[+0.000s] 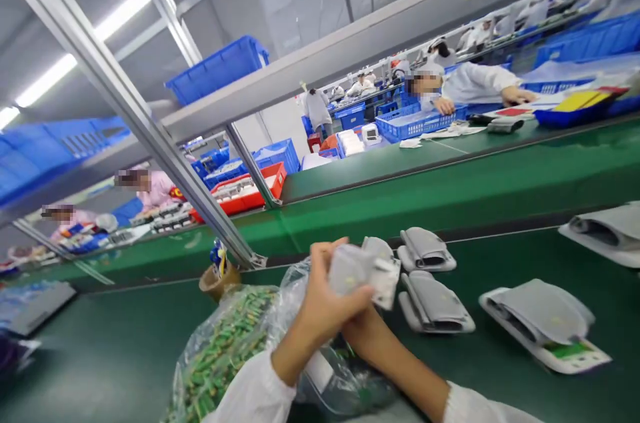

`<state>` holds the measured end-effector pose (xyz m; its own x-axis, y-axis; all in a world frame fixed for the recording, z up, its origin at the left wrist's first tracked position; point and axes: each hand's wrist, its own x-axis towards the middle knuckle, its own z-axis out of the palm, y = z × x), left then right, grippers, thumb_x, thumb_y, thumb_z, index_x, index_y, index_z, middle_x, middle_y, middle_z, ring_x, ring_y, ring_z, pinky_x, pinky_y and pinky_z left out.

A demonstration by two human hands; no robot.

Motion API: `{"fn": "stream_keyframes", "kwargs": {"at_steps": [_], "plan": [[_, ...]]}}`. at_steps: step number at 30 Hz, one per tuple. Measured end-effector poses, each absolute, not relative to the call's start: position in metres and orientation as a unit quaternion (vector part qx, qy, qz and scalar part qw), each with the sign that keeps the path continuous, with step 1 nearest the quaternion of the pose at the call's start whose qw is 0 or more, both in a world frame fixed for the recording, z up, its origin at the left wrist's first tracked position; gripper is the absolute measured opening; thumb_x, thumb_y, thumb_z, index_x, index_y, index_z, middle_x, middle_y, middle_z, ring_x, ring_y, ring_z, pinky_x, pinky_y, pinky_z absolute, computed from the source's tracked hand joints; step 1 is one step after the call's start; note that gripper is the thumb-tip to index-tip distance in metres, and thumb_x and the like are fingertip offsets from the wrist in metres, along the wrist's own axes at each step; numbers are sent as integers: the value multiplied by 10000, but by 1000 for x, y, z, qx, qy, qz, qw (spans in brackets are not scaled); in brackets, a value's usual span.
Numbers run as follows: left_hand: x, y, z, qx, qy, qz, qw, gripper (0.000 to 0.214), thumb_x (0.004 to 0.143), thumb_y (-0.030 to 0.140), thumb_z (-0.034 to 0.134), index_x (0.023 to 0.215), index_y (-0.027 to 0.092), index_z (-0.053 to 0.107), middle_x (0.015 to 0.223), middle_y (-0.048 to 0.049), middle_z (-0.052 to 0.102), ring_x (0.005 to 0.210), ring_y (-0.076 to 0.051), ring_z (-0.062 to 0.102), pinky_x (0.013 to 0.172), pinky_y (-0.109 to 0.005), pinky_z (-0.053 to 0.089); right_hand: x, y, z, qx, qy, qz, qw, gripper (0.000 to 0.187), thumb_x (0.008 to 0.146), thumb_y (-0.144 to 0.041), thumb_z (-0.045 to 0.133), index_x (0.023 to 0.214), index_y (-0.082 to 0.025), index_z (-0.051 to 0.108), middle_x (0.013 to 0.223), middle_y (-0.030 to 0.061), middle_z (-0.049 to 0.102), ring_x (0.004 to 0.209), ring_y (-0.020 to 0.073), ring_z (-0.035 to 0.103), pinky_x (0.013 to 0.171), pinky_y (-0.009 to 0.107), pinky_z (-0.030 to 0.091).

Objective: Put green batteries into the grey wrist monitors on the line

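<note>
My left hand [320,289] is closed around a wrist blood pressure monitor [353,269] with a rolled grey cuff and a white casing, its thumb across the front. The monitor is slightly blurred. Directly below it is my right hand [361,326], crossing close under the left; its fingers are hidden, so its grip does not show. To the right on the green surface lie similar cuffed units [437,303], and a larger one [543,323] shows a green circuit board at its open end. At left, by my forearm, a clear plastic bag [225,343] holds many small green boards.
A brown tape roll [220,281] with pens in it stands by a metal post [165,156]. Behind runs a raised green conveyor edge [400,206]. Across it, a co-worker's hands [517,96] rest near a blue tray [575,109]. A shelf with blue bins [220,69] hangs above.
</note>
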<state>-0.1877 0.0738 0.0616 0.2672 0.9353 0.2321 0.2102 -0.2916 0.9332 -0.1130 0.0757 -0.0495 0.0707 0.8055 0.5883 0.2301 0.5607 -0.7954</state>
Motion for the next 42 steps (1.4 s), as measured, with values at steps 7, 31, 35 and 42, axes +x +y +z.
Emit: {"fn": "stream_keyframes", "kwargs": {"at_steps": [7, 31, 35, 42], "plan": [[-309, 106, 11, 616, 479, 457, 428, 743, 794, 586, 756, 1324, 276, 337, 1302, -102, 607, 995, -238, 656, 827, -364, 545, -106, 70, -45, -435, -595, 449, 505, 238, 783, -138, 532, 856, -197, 750, 742, 10, 679, 577, 130, 607, 514, 203, 455], [-304, 103, 14, 759, 449, 276, 382, 561, 870, 416, 734, 1344, 249, 483, 1382, -105, 543, 1205, -285, 576, 1025, -435, 491, -97, 60, -41, -433, -701, 175, 539, 160, 962, -223, 690, 1122, -218, 683, 985, 56, 722, 770, 161, 709, 701, 279, 624], [-303, 103, 16, 751, 463, 273, 384, 558, 872, 417, 723, 1344, 247, 478, 1360, -96, 553, 1182, -278, 590, 1012, -429, 496, -97, 61, -43, -449, -698, 166, 533, 103, 979, -261, 687, 1066, -210, 710, 943, 57, 758, 753, 170, 719, 709, 297, 625], [-304, 104, 13, 751, 463, 267, 387, 591, 875, 447, 729, 1370, 253, 472, 1271, -88, 605, 1145, -277, 616, 968, -416, 525, -95, 61, -45, -487, -659, 216, 531, 164, 967, -358, 705, 1033, -209, 729, 916, 50, 792, 742, 191, 755, 734, 318, 651]]}}
